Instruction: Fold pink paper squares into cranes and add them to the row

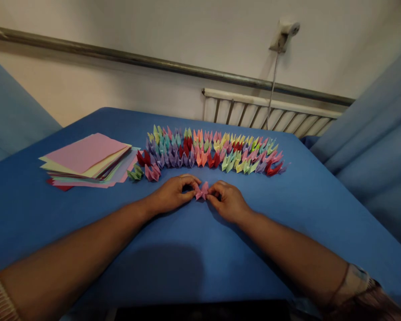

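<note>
A small pink origami crane [202,191] is held between my two hands, just above or on the blue tabletop. My left hand [173,192] pinches its left side between thumb and fingers. From the other side, my right hand [230,200] grips the crane's right edge with thumb and fingertips. Behind them stand rows of folded paper cranes [200,154] in many colours, packed close together. A pink crane [153,172] and a green crane [135,173] sit at the front left end of these rows.
A stack of coloured paper sheets [87,156] lies on the blue table [260,263] at left, pink on top. Beyond the table are a wall rail [137,59], a radiator [247,111] and a socket with a plugged cord [282,35]. Blue curtains [381,133] hang at both sides.
</note>
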The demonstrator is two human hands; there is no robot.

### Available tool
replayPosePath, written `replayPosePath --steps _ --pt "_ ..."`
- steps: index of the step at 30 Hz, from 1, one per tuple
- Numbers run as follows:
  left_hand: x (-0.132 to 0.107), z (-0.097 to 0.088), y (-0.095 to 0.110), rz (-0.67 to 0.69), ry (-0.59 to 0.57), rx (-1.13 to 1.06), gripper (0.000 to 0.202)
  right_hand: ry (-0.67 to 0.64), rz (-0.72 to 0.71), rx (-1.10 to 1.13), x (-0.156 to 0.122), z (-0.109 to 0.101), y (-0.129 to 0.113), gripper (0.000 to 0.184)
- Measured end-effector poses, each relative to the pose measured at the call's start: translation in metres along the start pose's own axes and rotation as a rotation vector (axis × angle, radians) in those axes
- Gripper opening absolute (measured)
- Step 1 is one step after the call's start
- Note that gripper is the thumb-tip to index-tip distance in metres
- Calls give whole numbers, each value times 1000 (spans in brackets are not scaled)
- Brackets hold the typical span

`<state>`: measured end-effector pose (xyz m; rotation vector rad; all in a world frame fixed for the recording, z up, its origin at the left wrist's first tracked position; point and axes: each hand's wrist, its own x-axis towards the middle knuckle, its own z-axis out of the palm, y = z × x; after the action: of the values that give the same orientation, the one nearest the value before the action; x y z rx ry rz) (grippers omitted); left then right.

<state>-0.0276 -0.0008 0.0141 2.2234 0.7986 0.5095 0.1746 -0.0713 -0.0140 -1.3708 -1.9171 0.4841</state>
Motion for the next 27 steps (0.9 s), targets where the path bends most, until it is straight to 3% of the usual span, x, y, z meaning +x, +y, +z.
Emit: replayPosePath --steps 4,11,17,22,27 --pt "0 0 0 -3 14 -14 12 5 -29 6 0 -1 -1 14" --pt "0 0 8 -9 7 -140 17 -2 -53 50 -1 -2 -4 3" --pt "2 -5 1 -150 115 -359 35 -24 -137 184 0 -3 -2 16" --pt "5 -11 -3 -48 -182 -380 35 -82 -206 216 -1 -3 -1 13" --pt "7 -9 -3 48 -204 -245 15 -67 -163 69 -3 -3 -3 14"
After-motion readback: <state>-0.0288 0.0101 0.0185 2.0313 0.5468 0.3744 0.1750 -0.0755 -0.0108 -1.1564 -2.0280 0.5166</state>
